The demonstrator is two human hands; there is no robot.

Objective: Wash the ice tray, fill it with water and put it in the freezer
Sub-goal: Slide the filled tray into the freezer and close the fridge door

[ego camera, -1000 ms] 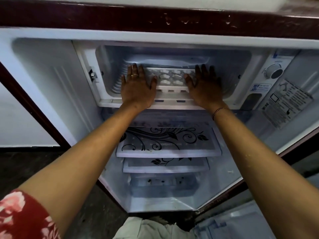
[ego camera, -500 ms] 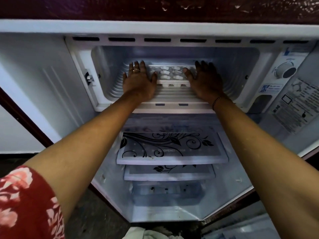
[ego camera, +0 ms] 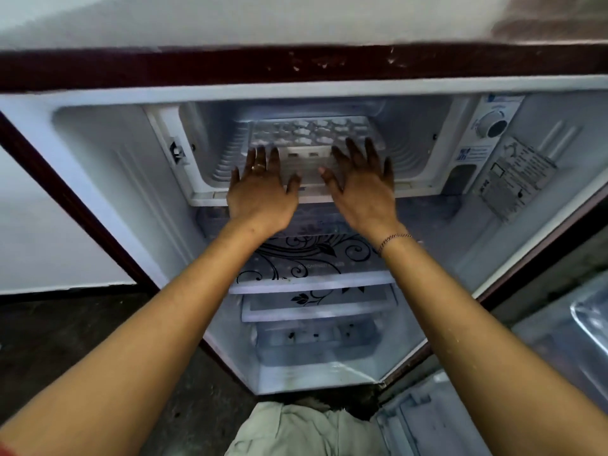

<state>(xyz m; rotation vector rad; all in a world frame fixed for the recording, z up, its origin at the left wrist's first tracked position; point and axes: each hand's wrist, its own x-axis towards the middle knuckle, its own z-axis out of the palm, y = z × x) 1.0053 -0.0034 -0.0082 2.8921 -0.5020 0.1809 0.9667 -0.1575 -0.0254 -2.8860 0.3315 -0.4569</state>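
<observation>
The ice tray (ego camera: 312, 133) lies flat on the ribbed floor of the freezer compartment (ego camera: 414, 143), at the top of the open fridge. Its small cells look pale; I cannot tell if water is in them. The left hand (ego camera: 263, 192) and the right hand (ego camera: 358, 189) are at the mouth of the compartment, palms down. All fingers are straight and spread, and they grasp nothing. The fingertips reach the front edge of the tray, but I cannot tell if they touch it.

Below is a glass shelf (ego camera: 312, 261) with a black flower pattern and a line of small print, too blurred to read. Under it is a second shelf (ego camera: 316, 306), then a clear drawer (ego camera: 316, 340).

Right of the freezer are a round dial (ego camera: 493, 125), a small blue label (ego camera: 472, 154) and a grey sticker (ego camera: 516, 179); their writing is not readable.
</observation>
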